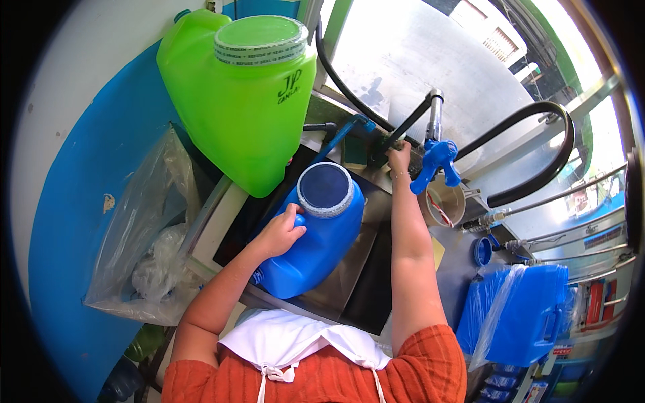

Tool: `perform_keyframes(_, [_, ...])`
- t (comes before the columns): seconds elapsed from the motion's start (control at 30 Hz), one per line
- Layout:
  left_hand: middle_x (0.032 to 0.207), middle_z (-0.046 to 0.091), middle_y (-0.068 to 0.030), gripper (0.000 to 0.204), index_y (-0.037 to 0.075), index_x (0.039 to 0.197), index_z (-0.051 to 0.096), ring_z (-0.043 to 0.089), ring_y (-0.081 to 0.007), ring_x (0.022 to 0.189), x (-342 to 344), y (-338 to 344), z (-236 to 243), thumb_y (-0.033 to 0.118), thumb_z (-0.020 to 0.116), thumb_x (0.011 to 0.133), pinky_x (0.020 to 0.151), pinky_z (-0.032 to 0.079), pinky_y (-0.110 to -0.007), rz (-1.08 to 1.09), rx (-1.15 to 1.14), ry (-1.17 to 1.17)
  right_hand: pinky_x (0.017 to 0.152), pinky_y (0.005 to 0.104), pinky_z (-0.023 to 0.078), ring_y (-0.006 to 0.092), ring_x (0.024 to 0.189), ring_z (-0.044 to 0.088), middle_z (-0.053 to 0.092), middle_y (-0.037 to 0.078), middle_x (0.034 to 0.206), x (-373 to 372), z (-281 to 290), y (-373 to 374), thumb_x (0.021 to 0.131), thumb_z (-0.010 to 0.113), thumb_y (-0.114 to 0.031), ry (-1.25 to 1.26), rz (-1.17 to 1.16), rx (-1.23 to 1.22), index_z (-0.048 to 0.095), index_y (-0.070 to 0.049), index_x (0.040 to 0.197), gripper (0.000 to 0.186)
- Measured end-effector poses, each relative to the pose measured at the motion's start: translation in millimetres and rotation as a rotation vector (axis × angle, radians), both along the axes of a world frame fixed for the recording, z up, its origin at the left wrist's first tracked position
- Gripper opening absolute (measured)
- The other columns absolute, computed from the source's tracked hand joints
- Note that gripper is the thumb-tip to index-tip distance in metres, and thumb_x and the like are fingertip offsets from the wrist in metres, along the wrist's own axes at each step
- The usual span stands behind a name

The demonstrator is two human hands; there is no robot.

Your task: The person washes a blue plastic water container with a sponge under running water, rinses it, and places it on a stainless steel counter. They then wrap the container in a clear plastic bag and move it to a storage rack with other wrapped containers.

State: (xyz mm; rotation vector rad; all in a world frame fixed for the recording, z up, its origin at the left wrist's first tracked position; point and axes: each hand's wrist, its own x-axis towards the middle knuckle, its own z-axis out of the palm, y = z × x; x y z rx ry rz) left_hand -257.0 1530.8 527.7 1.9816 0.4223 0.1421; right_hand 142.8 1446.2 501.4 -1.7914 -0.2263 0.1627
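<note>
My left hand (pixel 283 232) is closed around the blue water jug (pixel 319 245) at its handle. The jug leans in the sink (pixel 359 262), its wide round mouth toward the far side with a pale band around the rim. My right arm stretches forward, and my right hand (pixel 400 158) is closed beside black hose and pipework behind the jug. What its fingers hold is too small and partly hidden to make out. Just right of that hand is a blue-handled tap (pixel 438 164). A blue pipe (pixel 342 138) runs behind the jug's mouth.
A large green jug (pixel 242 114) with a sealed lid stands at the back left, above a clear plastic bag (pixel 148 248). To the right are a pail (pixel 443 201), a small blue cap (pixel 482 251), a plastic-wrapped blue container (pixel 517 312) and a looping black hose (pixel 571 134).
</note>
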Motion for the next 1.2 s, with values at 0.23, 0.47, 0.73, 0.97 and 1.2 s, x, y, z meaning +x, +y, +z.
perform_keyframes(0.23, [0.112, 0.059, -0.0314, 0.039, -0.004, 0.117, 0.043, 0.056, -0.0456, 0.11, 23.3, -4.9, -2.0, 0.022, 0.054, 0.091, 0.093, 0.044, -0.046, 0.048, 0.01, -0.076, 0.078, 0.0349, 0.05, 0.0227, 0.089, 0.062, 0.062, 0.013, 0.1, -43.5, -9.7, -41.0, 0.072, 0.079, -0.012, -0.442, -0.035, -0.204, 0.042, -0.005, 0.115, 0.057])
perform_keyframes(0.47, [0.109, 0.061, -0.0308, 0.036, -0.005, 0.115, 0.045, 0.058, -0.0434, 0.108, 40.5, 3.8, -13.7, 0.023, 0.05, 0.094, 0.092, 0.045, -0.044, 0.055, -0.125, -0.066, 0.1, 0.0477, 0.04, 0.0282, 0.109, 0.058, 0.058, 0.009, 0.11, -134.0, 57.9, -96.7, 0.067, 0.079, -0.01, -0.984, 0.238, -0.382, 0.058, -0.016, 0.122, 0.06])
perform_keyframes(0.73, [0.111, 0.06, -0.0221, 0.031, -0.001, 0.113, 0.055, 0.057, -0.0308, 0.107, 78.9, -8.9, -15.8, 0.021, 0.05, 0.091, 0.093, 0.042, -0.037, 0.08, -0.169, -0.066, 0.109, 0.0735, 0.019, 0.02, 0.113, 0.055, 0.05, 0.003, 0.106, -207.7, 131.8, -129.8, 0.083, 0.063, -0.025, -1.88, 0.553, -0.748, 0.06, -0.04, 0.121, 0.041])
perform_keyframes(0.97, [0.104, 0.06, -0.0233, 0.03, 0.002, 0.108, 0.062, 0.051, -0.0363, 0.109, 94.1, -21.4, -11.9, 0.023, 0.055, 0.088, 0.095, 0.042, -0.042, 0.076, 0.07, -0.092, 0.111, 0.0715, 0.016, 0.0187, 0.107, 0.057, 0.049, 0.002, 0.1, -220.8, 125.9, -138.4, 0.077, 0.067, -0.021, -1.839, 0.62, -0.728, 0.066, -0.039, 0.118, 0.045])
perform_keyframes(1.2, [0.106, 0.059, -0.0227, 0.032, 0.002, 0.108, 0.062, 0.053, -0.0365, 0.109, 93.2, -29.9, -7.8, 0.026, 0.057, 0.087, 0.095, 0.042, -0.041, 0.049, 0.002, -0.076, 0.111, 0.0663, 0.02, 0.0188, 0.096, 0.059, 0.048, 0.002, 0.09, -229.3, 120.0, -143.7, 0.074, 0.068, -0.014, -1.562, 0.541, -0.676, 0.067, -0.031, 0.115, 0.045])
